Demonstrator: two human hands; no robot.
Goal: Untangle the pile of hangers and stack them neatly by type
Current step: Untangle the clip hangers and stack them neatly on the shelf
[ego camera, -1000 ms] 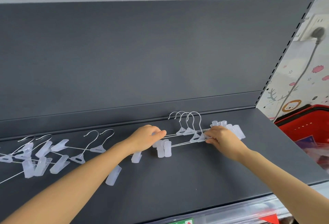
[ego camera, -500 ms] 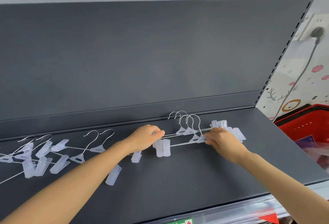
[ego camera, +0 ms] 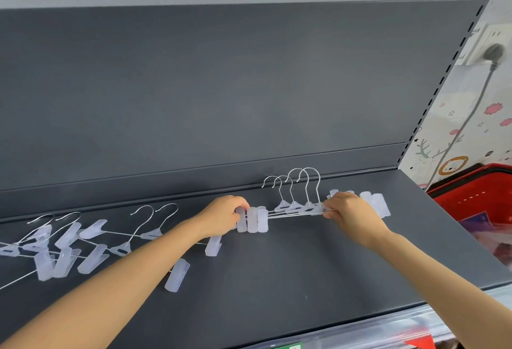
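On matte shelf [ego camera: 304, 265], frosted-clip wire hangers [ego camera: 294, 208].

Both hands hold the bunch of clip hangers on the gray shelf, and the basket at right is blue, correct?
No: the head view shows the basket is red. The left hand and right hand do hold the clip hangers on the gray shelf.

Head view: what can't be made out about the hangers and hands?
- Loose hangers: head view, left edge cuts them; count unclear.
- Stack: head view, right hand covers some right clips, left hand the bars' left ends.
- Basket contents: head view, blurred, cut by right edge.
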